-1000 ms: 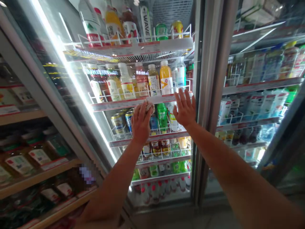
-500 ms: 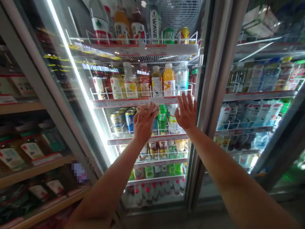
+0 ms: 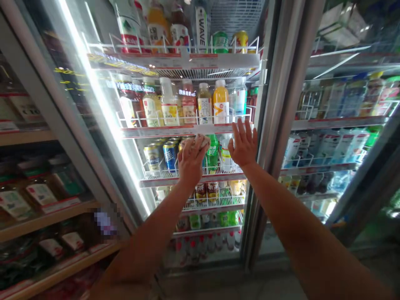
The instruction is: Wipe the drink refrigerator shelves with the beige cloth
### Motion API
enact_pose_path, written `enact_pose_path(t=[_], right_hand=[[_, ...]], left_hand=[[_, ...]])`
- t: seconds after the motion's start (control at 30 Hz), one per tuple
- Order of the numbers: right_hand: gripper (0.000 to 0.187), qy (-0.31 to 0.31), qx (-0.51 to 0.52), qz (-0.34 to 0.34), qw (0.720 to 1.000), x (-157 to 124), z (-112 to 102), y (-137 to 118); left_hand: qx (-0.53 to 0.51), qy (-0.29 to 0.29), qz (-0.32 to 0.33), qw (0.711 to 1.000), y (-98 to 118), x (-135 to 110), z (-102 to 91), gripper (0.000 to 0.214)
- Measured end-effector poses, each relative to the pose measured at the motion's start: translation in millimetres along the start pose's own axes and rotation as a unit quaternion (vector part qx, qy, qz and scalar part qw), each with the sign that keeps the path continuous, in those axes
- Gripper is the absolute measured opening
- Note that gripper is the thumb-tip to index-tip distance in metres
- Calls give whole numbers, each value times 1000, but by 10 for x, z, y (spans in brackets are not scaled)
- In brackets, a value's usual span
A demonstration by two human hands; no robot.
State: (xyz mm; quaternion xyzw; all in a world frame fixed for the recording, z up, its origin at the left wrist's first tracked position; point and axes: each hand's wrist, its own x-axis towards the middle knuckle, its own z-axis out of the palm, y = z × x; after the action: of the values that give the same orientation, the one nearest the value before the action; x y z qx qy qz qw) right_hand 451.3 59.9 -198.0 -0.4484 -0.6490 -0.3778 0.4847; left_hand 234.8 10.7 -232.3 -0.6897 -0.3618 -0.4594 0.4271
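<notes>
My left hand (image 3: 190, 163) is closed on a pale, crumpled cloth (image 3: 202, 142), pressed up to the glass door (image 3: 143, 250) of a drinks fridge. To its right, my right hand (image 3: 244, 146) is spread flat, fingers up, against the same glass near the door's right edge. Behind the glass, a green bottle (image 3: 213, 152) shows between the hands, and a blue can (image 3: 169, 156) stands left of my left hand. An orange juice bottle (image 3: 220, 102) is on the shelf above. My left hand hides some of the cans.
A metal door frame (image 3: 283, 83) runs just right of my right hand, with a second fridge section of bottles (image 3: 331, 146) beyond it. On the left, wooden shelves (image 3: 53, 214) hold several bottles. A bright light strip (image 3: 96, 96) runs down the fridge's left side.
My left hand, with the cloth, has shifted slightly to the right along the glass. My right hand stays flat in almost the same place. The view has tilted a little.
</notes>
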Motion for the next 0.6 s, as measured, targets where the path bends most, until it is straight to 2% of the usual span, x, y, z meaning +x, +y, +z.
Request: enact_pose_path(t=[0.1, 0.17, 0.3, 0.37, 0.43, 0.53, 0.6], right_hand=[[57, 2, -3, 4, 1000, 5, 2, -7], [56, 2, -3, 5, 1000, 6, 6, -10], [58, -6, 9, 8, 1000, 5, 12, -4], [58, -2, 11, 4, 1000, 2, 18, 4], [58, 13, 9, -2, 1000, -3, 29, 10], [57, 36, 10, -6, 999, -10, 47, 16], [57, 32, 17, -4, 999, -12, 51, 15]], left_hand=[[-22, -40, 71, 996, 102, -237, -7, 46], [-24, -43, 96, 994, 40, -191, -19, 45], [0, 18, 36, 999, -197, 206, -40, 45], [16, 34, 7, 999, -197, 241, -38, 44], [20, 13, 12, 1000, -93, 77, -25, 44], [3, -54, 79, 995, 73, -260, -5, 44], [0, -67, 102, 992, 61, -310, -10, 44]])
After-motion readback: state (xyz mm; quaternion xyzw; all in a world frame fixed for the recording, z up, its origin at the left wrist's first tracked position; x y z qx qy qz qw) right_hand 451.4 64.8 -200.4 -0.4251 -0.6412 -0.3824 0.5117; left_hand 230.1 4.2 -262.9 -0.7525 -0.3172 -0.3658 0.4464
